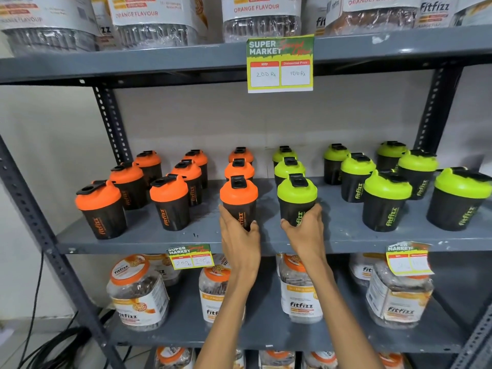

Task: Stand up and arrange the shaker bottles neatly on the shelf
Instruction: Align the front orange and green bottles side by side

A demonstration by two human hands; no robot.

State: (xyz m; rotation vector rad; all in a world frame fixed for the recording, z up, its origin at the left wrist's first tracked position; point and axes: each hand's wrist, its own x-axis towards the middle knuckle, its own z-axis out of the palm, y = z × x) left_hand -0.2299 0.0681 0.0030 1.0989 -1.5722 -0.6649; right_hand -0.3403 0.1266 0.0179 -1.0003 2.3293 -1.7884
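At the front edge of the middle shelf (149,235), near its midpoint: left hand (239,235), fingers wrapped around the black body of an orange-lidded shaker (238,201), upright on the shelf. Just beside it, right hand (306,233), closed the same way around a green-lidded shaker (296,199), also upright; the two bottles stand side by side, apart.

Behind each held bottle: two more of its colour, in a file running to the back edge.

Toward the left edge: six orange-lidded shakers (170,202), upright, in two slanting files of three.

Toward the right edge: six green-lidded shakers (384,199), upright, more loosely spaced.

On the front lip of that shelf: two price tags (190,257).

Shelf above: clear jars with orange-flavour labels (262,14); a larger price card (280,63) hanging from its edge.

Shelf below: clear jars with orange lids (138,291).
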